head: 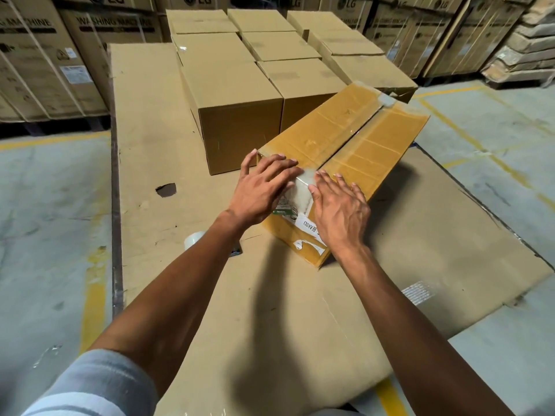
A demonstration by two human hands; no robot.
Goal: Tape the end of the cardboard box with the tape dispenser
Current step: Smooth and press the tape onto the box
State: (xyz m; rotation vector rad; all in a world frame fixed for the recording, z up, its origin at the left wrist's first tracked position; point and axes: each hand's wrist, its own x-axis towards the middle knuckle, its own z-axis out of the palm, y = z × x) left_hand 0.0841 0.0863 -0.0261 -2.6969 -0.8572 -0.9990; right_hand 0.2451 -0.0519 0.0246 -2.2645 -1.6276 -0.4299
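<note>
Setting: Warehouse floor (45,205) of grey concrete was covered by flattened cardboard sheets (150,115), with sealed cartons (234,94) stacked behind.
Box: the cardboard box (357,136) lay on the sheets, its near end facing the person.
Left hand: the left hand (261,187) lay flat, fingers spread, on the box's near corner, gripping nothing.
Right hand: the right hand (339,208) lay flat, fingers spread, beside the clear tape (303,187).
Dispenser: the tape dispenser (195,238) sat on the sheets, partly hidden under the left forearm.
Technique: smoothing from the seam outward, over the edge, would likely press out bubbles.
</note>
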